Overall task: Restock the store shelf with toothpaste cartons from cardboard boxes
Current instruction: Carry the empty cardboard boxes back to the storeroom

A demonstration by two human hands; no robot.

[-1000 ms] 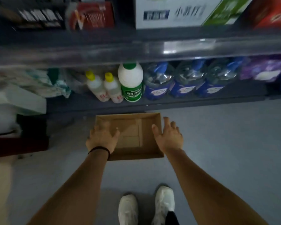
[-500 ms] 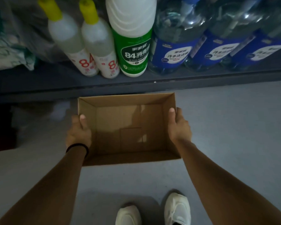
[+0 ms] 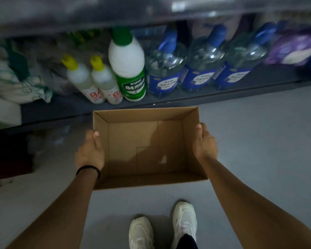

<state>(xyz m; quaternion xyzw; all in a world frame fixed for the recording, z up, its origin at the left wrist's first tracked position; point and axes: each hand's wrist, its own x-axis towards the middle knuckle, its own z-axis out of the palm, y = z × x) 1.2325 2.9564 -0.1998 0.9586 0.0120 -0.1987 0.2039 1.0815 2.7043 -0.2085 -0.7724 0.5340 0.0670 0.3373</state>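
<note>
Cardboard box, empty, is gripped at both side walls: left hand and right hand clasp the rims, above floor by shelf. Should be kept level, thumbs inside. No toothpaste cartons seen.

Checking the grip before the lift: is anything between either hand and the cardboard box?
Nothing visible. The left hand grips the left wall of the cardboard box and the right hand grips its right wall, thumbs over the rim. The box looks empty.

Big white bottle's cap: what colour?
Green, on the big white bottle, seen in the head view.
</note>
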